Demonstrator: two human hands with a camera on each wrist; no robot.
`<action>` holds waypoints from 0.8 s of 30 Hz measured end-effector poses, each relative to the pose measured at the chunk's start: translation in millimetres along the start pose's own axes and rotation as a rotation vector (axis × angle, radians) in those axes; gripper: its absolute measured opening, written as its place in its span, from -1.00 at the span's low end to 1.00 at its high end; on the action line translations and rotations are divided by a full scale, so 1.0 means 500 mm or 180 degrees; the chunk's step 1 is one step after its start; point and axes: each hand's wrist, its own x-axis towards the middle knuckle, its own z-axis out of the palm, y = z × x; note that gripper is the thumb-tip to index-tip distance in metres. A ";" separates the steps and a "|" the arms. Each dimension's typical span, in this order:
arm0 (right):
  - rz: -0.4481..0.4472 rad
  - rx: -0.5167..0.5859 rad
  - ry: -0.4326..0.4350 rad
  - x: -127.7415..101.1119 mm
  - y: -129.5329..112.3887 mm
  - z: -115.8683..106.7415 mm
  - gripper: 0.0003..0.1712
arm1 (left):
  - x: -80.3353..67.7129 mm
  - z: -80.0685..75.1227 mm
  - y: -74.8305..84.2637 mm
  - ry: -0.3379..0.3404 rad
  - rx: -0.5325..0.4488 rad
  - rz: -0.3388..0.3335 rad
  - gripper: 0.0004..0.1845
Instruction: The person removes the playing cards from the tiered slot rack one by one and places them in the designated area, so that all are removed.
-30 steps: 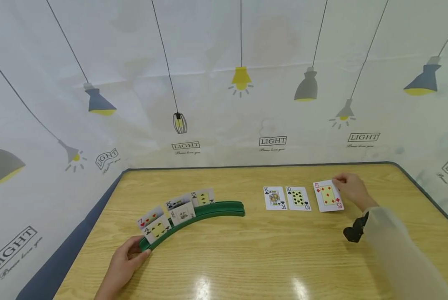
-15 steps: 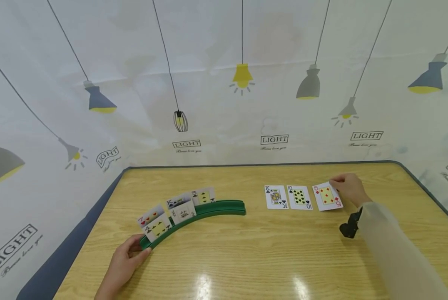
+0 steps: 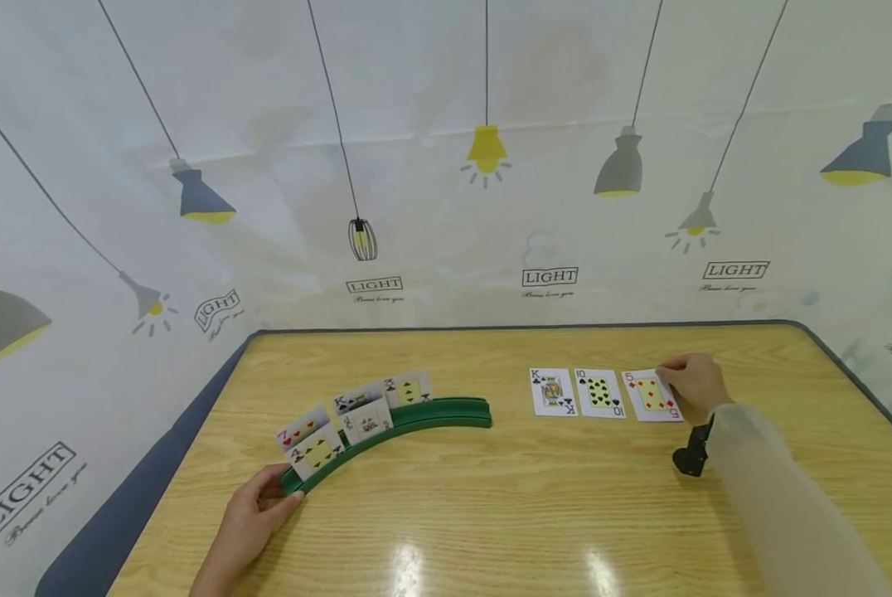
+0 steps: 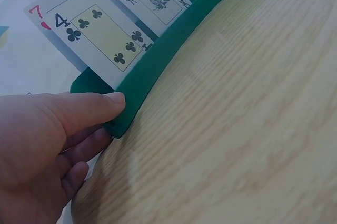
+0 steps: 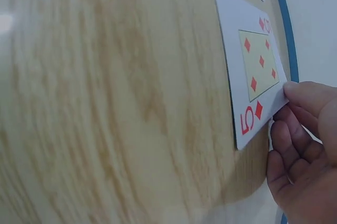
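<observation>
A curved green card holder [image 3: 409, 419] [image 4: 158, 60] stands on the wooden table [image 3: 491, 497] with several cards upright in it, among them a four of clubs [image 4: 102, 37] and a red seven [image 3: 300, 429]. My left hand [image 3: 248, 518] [image 4: 50, 134] grips the holder's near left end, thumb on top. To the right lie a king of clubs [image 3: 552, 391], a ten of spades [image 3: 599, 393] and a five of diamonds [image 3: 651, 395] [image 5: 255, 71] face up in a row. My right hand [image 3: 690, 383] [image 5: 300, 139] pinches the five's right edge.
A white backdrop printed with lamps [image 3: 483, 153] surrounds the table on three sides. The table has a dark blue rim [image 3: 140, 481]. A black wrist camera mount [image 3: 690, 454] hangs under my right sleeve. Bare wood lies in front of the cards.
My right hand has slid the five of diamonds a little left, closer to the ten, and straightened it. The left hand and the holder have stayed put.
</observation>
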 end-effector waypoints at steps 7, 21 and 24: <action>0.0076 -0.0029 0.0094 0.009 0.011 0.012 -0.61 | -0.001 0.000 0.001 0.0011 -0.0024 0.0034 -0.55; 0.0043 -0.0028 0.0355 0.003 0.010 0.025 -0.65 | -0.001 -0.001 0.000 0.0016 0.0013 0.0027 -0.54; 0.0044 -0.0019 0.0412 0.001 0.008 0.026 -0.66 | 0.000 -0.001 -0.001 0.0023 0.0023 0.0033 -0.55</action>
